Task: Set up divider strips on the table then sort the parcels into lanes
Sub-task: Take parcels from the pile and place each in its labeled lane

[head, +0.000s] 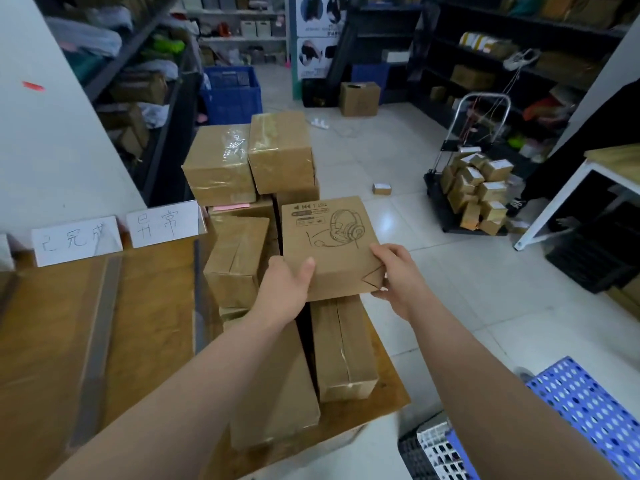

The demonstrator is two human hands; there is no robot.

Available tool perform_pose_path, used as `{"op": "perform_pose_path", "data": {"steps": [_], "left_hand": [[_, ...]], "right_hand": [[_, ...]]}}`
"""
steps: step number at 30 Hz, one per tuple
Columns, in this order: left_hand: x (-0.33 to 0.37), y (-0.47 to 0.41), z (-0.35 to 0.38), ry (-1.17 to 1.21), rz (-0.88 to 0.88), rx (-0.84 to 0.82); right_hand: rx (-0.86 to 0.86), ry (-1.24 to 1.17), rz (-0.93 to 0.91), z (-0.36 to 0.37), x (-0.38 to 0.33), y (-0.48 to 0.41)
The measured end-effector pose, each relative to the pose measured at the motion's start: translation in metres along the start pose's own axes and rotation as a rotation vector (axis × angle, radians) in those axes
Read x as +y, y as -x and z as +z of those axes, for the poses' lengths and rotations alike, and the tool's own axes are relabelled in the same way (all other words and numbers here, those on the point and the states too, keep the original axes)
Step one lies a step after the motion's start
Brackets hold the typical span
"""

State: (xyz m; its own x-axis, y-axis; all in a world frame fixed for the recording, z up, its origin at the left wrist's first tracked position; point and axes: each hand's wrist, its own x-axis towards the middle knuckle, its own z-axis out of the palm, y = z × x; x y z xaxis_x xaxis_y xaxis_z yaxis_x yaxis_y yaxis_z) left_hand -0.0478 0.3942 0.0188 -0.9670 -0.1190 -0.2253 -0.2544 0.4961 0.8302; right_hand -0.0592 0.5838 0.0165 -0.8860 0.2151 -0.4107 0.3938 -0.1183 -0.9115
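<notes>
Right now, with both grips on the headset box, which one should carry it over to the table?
Probably left. The left grip holds the box on the side facing the table and its strip; the right grip would have to cross over.

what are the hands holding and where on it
The headset box: left hand grips its near left corner, thumb on top; right hand grips its near right corner.

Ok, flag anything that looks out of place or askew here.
One small box lies alone on the floor tiles, apart from the loaded trolley. The trolley's boxes are heaped crookedly.
</notes>
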Motion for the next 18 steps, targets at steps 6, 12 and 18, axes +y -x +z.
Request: {"op": "perform_pose_path", "data": {"steps": [6,12,18], "left_hand": [[-0.003,0.040,0.006,0.190,0.071,-0.004],[0.006,0.058,0.017,0.079,0.077,-0.101],[0.024,0.069,0.017,0.306,0.041,-0.158]], "right_hand": [[-0.134,-0.144,-0.084,-0.023,0.004,0.030],[-0.145,-0.135,-0.198,-0.031,-0.005,0.060],[-0.283,-0.124,-0.244,-0.032,-0.017,0.076]]}}
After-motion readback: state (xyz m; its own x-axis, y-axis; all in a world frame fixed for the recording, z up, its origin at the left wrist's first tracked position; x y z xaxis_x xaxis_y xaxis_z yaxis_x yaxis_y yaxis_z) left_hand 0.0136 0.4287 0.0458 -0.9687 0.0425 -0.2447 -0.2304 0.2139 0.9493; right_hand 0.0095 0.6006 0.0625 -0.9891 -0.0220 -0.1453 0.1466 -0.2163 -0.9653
